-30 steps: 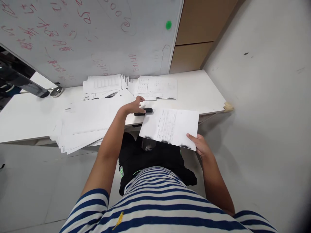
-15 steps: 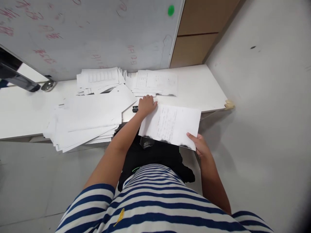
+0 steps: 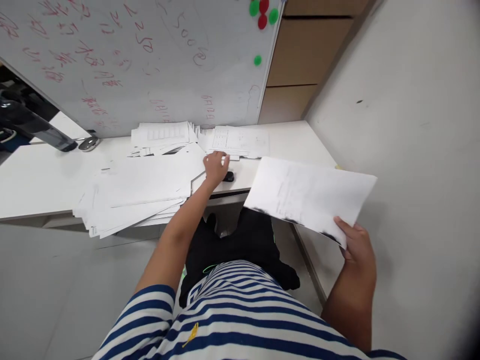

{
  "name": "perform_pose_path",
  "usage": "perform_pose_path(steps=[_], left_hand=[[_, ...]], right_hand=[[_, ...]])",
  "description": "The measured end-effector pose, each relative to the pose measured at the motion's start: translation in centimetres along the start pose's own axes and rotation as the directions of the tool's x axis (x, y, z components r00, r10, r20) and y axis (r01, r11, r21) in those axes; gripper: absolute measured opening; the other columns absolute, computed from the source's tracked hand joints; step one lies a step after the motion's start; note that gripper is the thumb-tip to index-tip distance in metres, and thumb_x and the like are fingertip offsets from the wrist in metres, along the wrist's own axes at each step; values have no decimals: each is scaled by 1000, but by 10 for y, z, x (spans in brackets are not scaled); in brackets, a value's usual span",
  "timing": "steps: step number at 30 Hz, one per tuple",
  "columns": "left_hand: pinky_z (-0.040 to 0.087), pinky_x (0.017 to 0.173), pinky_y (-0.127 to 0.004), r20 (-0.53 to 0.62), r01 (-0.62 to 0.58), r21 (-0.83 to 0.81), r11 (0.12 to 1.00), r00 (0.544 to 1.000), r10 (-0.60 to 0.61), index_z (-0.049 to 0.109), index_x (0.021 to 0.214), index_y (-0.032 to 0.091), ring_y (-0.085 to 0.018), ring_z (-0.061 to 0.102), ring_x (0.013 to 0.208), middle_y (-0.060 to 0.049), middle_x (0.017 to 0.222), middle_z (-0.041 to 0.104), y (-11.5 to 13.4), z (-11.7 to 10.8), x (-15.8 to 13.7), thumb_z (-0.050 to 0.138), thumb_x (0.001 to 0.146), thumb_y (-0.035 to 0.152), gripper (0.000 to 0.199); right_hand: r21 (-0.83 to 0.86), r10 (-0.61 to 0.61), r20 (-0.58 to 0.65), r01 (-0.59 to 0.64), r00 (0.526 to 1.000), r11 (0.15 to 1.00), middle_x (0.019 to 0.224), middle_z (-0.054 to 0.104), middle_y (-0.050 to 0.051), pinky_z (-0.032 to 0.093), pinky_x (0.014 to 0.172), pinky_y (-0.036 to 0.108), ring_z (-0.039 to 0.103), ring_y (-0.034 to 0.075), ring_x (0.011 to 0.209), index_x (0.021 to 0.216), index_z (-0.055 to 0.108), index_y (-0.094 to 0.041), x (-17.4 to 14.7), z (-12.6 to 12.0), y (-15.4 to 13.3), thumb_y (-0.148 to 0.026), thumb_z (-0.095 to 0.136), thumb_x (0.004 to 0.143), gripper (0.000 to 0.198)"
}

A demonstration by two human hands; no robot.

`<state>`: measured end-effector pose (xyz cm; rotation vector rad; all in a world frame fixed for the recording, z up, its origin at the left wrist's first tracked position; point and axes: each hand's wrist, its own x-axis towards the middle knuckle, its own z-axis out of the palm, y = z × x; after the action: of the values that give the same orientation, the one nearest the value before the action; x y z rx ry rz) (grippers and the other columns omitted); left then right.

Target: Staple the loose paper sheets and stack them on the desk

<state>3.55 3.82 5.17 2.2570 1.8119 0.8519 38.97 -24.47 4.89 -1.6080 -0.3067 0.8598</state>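
Observation:
My right hand grips a printed sheet of paper by its near right corner, thumb on top. The sheet tilts in the air beyond the desk's front edge, and dark smudges run along its near edge. My left hand is over the desk with bent, parted fingers and holds nothing visible. It is beside the right tip of a large pile of papers. Just right of its wrist lies a small black object, partly covered. Beyond the fingers sits a flatter set of printed sheets.
A whiteboard with red writing and round magnets stands behind the white desk. Another paper stack leans near it. At the left are a dark bottle and a computer mouse. A wall bounds the right side.
The sheet has moved right and up off the desk edge with my right hand. My left hand has let go of it and shifted slightly left. The view has tilted up.

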Motion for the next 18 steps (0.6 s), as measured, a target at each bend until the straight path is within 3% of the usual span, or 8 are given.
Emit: perform_pose_path(steps=[2, 3, 5, 7, 9, 14, 18], left_hand=[[22, 119, -48, 7, 92, 71, 993, 996, -93, 58, 127, 23, -30, 45, 137, -14, 138, 58, -27, -20, -1, 41, 98, 48, 42], [18, 121, -52, 15, 183, 123, 975, 982, -186, 50, 137, 21, -34, 34, 145, -17, 148, 49, -43, -29, -2, 48, 93, 53, 55], [12, 121, -60, 35, 417, 216, 883, 900, -434, 30, 153, 13, -43, 10, 153, -23, 163, 26, -77, -44, -6, 63, 78, 66, 98], [10, 121, -62, 52, 546, 250, 800, 817, -574, 16, 157, 7, -46, 4, 154, -26, 166, 13, -103, -52, -13, 67, 72, 69, 117], [11, 122, -59, 45, 574, 230, 786, 801, -598, 14, 158, 7, -42, 11, 154, -25, 166, 18, -117, -55, -20, 61, 79, 64, 108], [14, 123, -55, -30, 537, 151, 830, 842, -539, 32, 152, 13, -33, 51, 136, -19, 137, 63, -112, -63, -29, 44, 93, 43, 67], [38, 113, -50, -126, 422, -16, 906, 898, -421, 35, 150, 17, -32, 59, 126, -15, 137, 63, -92, -84, -10, 43, 96, 44, 61]], right_hand=[[33, 19, -121, -15, 992, 999, 114, 75, 13, 66, 75, 40, 75, 30, 88, 84, 74, -29, -1, -16, 1, -41, 88, 58, 32], [47, 37, -163, -30, 986, 998, 117, 73, 13, 66, 77, 41, 74, 31, 92, 83, 73, -30, -1, -21, 2, -40, 88, 57, 32], [74, 61, -205, -47, 977, 996, 122, 71, 13, 65, 79, 41, 73, 32, 99, 79, 70, -29, 3, -23, 6, -38, 88, 54, 32], [87, 64, -207, -47, 976, 995, 121, 71, 13, 65, 80, 41, 72, 32, 102, 76, 68, -30, 7, -18, 10, -38, 87, 53, 32], [89, 62, -200, -45, 978, 995, 113, 73, 11, 65, 79, 41, 73, 32, 101, 74, 66, -30, 10, -8, 13, -38, 87, 53, 31], [130, 87, -191, -62, 978, 990, 100, 74, 7, 65, 79, 38, 73, 30, 99, 76, 64, -31, 19, 9, 18, -36, 85, 55, 30], [180, 53, -146, -26, 988, 983, 109, 72, 7, 64, 77, 35, 70, 27, 103, 81, 66, -31, 38, 7, 35, -36, 85, 58, 30]])
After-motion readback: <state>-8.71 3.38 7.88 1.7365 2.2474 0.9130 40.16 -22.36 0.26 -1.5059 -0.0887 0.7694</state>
